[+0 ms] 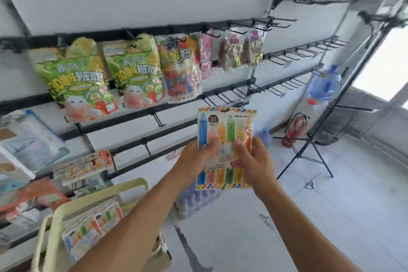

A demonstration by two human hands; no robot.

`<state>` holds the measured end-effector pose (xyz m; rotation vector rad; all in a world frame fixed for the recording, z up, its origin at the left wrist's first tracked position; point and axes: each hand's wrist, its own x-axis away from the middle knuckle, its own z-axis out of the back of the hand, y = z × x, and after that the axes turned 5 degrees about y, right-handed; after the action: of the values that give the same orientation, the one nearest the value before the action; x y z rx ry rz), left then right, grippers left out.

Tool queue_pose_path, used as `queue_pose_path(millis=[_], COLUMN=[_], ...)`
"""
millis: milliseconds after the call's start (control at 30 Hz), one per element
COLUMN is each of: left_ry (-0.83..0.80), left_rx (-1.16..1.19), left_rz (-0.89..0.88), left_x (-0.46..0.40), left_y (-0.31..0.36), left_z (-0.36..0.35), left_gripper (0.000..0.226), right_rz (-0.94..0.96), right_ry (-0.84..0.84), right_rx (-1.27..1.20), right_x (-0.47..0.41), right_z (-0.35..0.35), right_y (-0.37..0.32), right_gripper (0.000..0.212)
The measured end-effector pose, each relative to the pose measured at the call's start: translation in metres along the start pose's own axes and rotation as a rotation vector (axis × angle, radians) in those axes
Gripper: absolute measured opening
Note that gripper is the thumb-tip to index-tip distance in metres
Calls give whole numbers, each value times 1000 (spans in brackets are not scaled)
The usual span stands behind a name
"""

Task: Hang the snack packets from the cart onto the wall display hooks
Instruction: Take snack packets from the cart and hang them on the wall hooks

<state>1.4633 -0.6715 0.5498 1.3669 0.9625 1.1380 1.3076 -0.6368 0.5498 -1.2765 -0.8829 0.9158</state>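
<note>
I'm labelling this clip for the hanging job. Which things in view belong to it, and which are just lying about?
Job: crayon packet held by left hand and right hand; cart; cart packets; empty hooks.
Lying about: fire extinguisher; water jug; tripod.

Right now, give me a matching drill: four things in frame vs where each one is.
Things:
1. crayon packet
2. green corn packets
3. fire extinguisher
4. cream basket

Places:
A. on the floor, right of the wall display
B. hanging on the upper rail hooks
C. lower left, with more packets inside
D. held in left hand and right hand

Pairs: 1-D, 2-B, 3-A, 4-C
</note>
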Motion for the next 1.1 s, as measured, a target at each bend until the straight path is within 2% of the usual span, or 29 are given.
queue_pose_path(millis=[167, 367, 600, 900, 1100], left_ry=[58, 43, -26, -87, -85], left_rx=[49, 15, 17, 70, 123], left_rz=[-70, -117, -150, -113, -97], left_x=[-13, -33, -75, -183, -266], left_y=[28, 54, 70, 80, 99], left_z=[-76, -136, -183, -244, -274], left_gripper=[13, 12, 15, 9, 16], right_rz=[-5, 47, 95, 48, 44], right_ry=[7, 30, 79, 191, 184], right_rx=[-60, -134, -174, -95, -82], right_x=[-15, -38, -92, -199, -275], right_z=[70, 129, 172, 210, 226], right_y=[-7, -22, -36, -43, -56], right_gripper=[20, 11, 28, 20, 25])
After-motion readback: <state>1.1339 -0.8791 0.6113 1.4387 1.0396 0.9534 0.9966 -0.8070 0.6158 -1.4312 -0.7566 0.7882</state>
